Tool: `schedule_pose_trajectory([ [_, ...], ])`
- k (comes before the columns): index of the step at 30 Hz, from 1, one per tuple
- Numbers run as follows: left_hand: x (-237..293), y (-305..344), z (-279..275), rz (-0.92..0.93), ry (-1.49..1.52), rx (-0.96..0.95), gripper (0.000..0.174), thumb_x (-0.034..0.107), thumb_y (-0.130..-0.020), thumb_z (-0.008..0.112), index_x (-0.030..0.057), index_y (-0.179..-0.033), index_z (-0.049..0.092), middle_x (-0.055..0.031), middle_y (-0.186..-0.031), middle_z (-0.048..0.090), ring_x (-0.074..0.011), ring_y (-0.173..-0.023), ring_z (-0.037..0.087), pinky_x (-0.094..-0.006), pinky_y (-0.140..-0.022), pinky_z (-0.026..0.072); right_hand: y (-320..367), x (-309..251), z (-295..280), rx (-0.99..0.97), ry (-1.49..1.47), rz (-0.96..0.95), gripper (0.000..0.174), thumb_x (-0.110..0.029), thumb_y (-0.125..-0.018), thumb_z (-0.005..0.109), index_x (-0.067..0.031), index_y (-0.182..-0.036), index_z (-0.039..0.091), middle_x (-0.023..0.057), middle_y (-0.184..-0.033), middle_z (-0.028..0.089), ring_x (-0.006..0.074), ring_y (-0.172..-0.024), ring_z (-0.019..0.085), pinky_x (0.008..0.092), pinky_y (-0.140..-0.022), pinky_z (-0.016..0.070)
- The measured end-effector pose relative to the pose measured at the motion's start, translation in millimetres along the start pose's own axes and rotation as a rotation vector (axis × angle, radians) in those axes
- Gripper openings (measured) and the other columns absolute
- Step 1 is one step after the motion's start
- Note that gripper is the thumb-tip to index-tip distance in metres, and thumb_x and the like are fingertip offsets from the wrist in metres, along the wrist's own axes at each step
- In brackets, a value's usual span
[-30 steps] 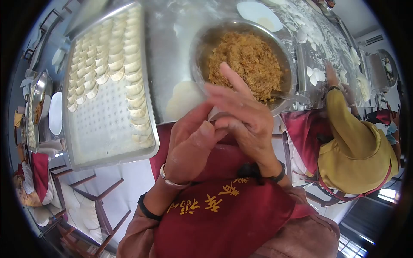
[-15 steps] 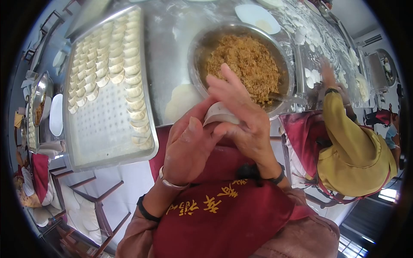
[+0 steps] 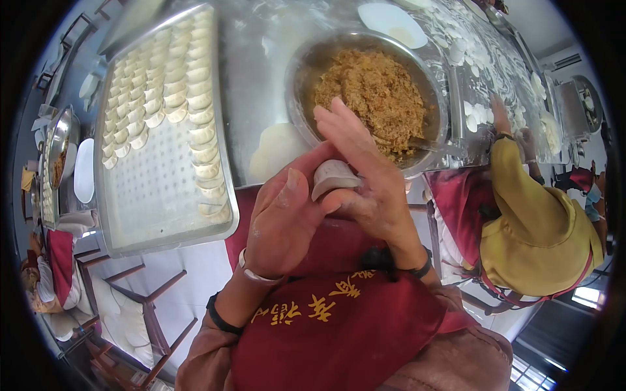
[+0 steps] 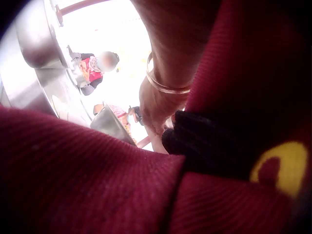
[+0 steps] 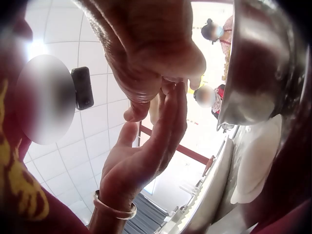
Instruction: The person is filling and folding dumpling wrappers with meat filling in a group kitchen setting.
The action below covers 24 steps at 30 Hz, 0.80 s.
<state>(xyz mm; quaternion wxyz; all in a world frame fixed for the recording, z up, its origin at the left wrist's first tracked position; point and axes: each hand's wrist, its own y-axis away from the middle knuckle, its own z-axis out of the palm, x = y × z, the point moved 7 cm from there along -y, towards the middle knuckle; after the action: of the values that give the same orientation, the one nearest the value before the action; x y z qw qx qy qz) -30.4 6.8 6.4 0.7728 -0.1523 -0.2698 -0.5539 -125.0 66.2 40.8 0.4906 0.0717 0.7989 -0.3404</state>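
Note:
In the head view, a pale folded dumpling (image 3: 334, 177) sits between my two hands, above the apron and just short of the bowl. My right hand (image 3: 375, 176) holds it between the thumb and the side of the hand, its other fingers stretched out towards the bowl. Beside it, my left hand (image 3: 283, 218) has its thumb raised and its straight fingers reaching behind the dumpling. The right wrist view shows the left fingers (image 5: 168, 119) extended up against the right hand; the dumpling is largely hidden there. A metal bowl (image 3: 301, 72) of brown minced filling (image 3: 372, 94) stands beyond the hands.
A metal tray (image 3: 163, 228) with rows of finished dumplings (image 3: 205, 133) lies to the left. A round dough wrapper (image 3: 277, 153) rests beside the bowl, and a white plate (image 3: 391, 25) behind it. At right, another person (image 3: 538, 241) works at the floured table (image 3: 486, 72).
The dumpling, mostly covered by the fingers a second ago, now shows between the hands. My right fingers have drawn together, and the left thumb has lifted away from the dumpling.

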Motion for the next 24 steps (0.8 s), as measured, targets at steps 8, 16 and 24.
schedule_pose_trajectory([
  [8, -2.7, -1.1, 3.4, -0.011, 0.112, 0.108, 0.054, 0.035, -0.106, 0.040, -0.0071, -0.141, 0.039, -0.0122, -0.129, 0.052, -0.0211, -0.120, 0.053, -0.0395, -0.108, 0.0388, 4.4, 0.3, 6.2, -0.200, 0.418, -0.206, 0.057, -0.022, -0.079, 0.073, -0.0022, -0.130, 0.058, 0.0158, -0.139, 0.055, 0.0421, -0.137, 0.040, 0.0489, -0.110, 0.0357],
  [16, -2.6, -4.2, -2.6, -0.050, 0.237, 0.148, 0.048, 0.032, -0.106, 0.040, -0.0035, -0.137, 0.044, -0.0108, -0.129, 0.053, -0.0207, -0.118, 0.052, -0.0409, -0.106, 0.0400, 4.5, 5.4, 0.3, -0.010, 0.268, -0.061, 0.048, -0.030, -0.084, 0.068, -0.0045, -0.124, 0.063, 0.0138, -0.137, 0.057, 0.0403, -0.137, 0.042, 0.0506, -0.108, 0.0365],
  [24, -3.0, -7.0, -7.9, -0.101, 0.258, 0.059, 0.046, 0.035, -0.107, 0.038, -0.0010, -0.135, 0.047, -0.0091, -0.133, 0.054, -0.0207, -0.122, 0.049, -0.0390, -0.106, 0.0387, 8.5, 10.0, 2.5, -0.011, 0.320, -0.055, 0.042, -0.023, -0.082, 0.069, -0.0036, -0.118, 0.065, 0.0147, -0.133, 0.059, 0.0408, -0.133, 0.046, 0.0474, -0.106, 0.0396],
])
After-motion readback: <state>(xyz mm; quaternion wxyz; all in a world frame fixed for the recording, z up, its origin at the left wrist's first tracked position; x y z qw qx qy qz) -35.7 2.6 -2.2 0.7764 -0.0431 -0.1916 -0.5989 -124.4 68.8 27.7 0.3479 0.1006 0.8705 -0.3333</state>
